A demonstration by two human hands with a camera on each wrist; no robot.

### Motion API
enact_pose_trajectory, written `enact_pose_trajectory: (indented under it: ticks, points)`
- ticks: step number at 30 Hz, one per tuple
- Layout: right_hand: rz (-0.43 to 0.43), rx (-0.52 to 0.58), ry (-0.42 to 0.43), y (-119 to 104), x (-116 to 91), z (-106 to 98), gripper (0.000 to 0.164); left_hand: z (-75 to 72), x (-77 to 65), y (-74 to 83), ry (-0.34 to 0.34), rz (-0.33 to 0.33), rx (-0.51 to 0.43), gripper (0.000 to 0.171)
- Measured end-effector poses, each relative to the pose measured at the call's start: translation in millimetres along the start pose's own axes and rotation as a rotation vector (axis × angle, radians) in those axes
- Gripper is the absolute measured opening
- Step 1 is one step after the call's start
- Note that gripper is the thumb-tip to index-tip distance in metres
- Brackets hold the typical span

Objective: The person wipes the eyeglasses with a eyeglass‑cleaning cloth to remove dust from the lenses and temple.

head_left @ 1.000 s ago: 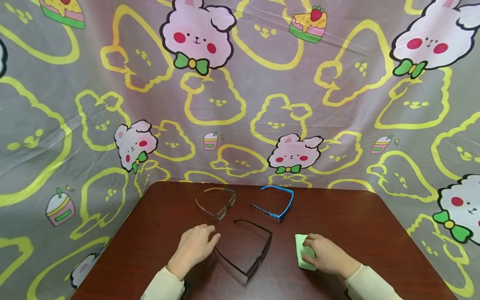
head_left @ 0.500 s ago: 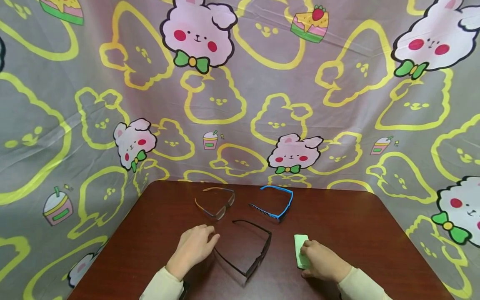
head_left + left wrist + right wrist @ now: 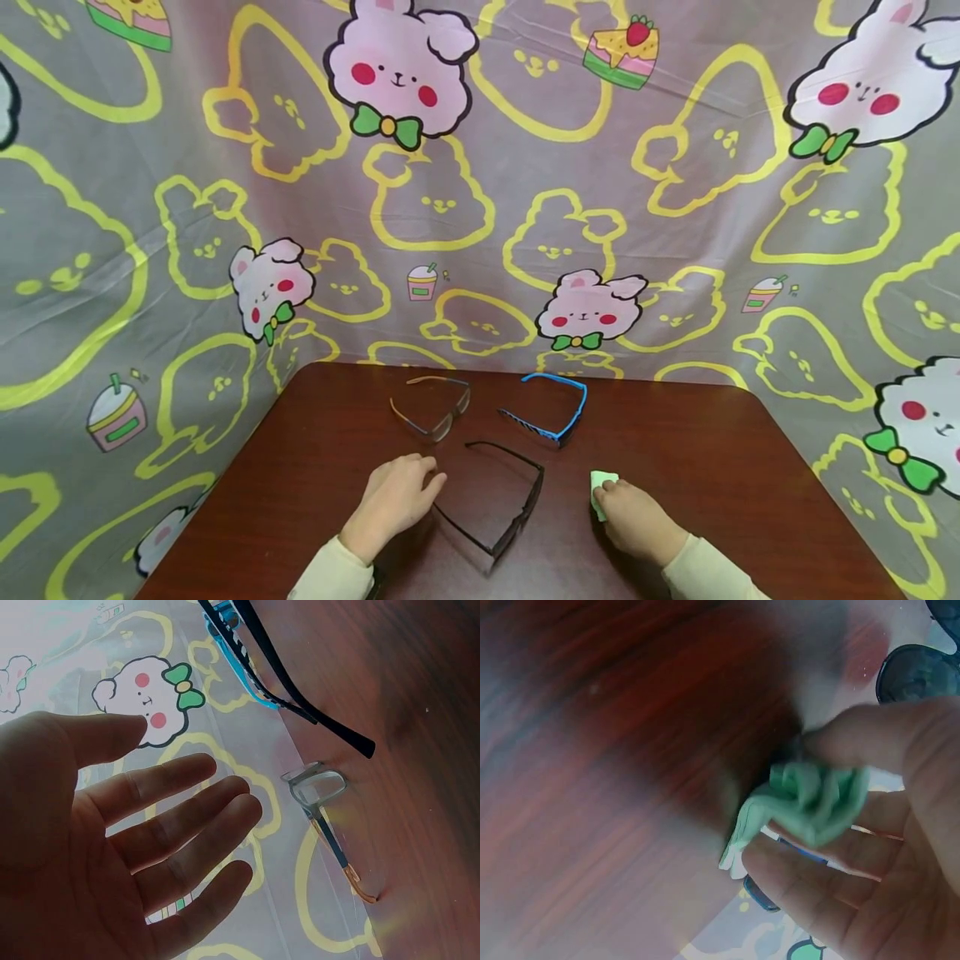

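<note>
In my right hand (image 3: 637, 518) I grip a light green cloth (image 3: 602, 483), bunched between thumb and fingers in the right wrist view, with one edge hanging toward the table. My left hand (image 3: 395, 502) hovers with its fingers loosely spread and nothing in them, as the left wrist view shows. Just right of it lie black-framed sunglasses (image 3: 521, 518), temples unfolded, one temple end near the left thumb. Behind the left hand rest clear glasses (image 3: 452, 415) with orange temple tips. Blue-framed glasses (image 3: 580, 408) with striped temples lie farther back, right of the clear pair.
The dark reddish-brown wooden table (image 3: 697, 442) carries all the glasses. A grey cloth curtain (image 3: 480, 275) printed with rabbits and yellow outlines hangs behind it and on both sides.
My right hand has closed round the green cloth, bunching it so that less of it shows, and has shifted slightly left. The left hand has hardly moved; the glasses lie unchanged.
</note>
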State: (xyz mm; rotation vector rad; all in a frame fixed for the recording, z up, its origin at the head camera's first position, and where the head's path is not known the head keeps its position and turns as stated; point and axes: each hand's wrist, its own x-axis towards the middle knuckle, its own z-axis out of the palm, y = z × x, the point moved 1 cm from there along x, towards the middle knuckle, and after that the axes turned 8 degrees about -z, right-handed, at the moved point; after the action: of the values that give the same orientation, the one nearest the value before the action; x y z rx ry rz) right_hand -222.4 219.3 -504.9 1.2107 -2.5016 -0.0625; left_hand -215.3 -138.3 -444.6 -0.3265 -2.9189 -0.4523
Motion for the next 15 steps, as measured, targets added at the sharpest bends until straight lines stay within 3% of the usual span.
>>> enact_pose_trajectory:
  ticks: [6, 10, 15]
  points:
    - [0.018, -0.012, -0.016, 4, 3, 1, 0.022, 2.2, -0.9, 0.1, 0.019, 0.03, 0.002, 0.021]
    - [0.105, 0.103, -0.034, 10, 6, -3, 0.02, 3.3, -0.5, 0.7, 0.032, 0.081, -0.001, 0.014]
    - [0.219, 0.247, -0.051, 13, 7, -6, 0.012, 8.0, -2.8, 1.9, -0.005, 0.18, -0.001, 0.011]
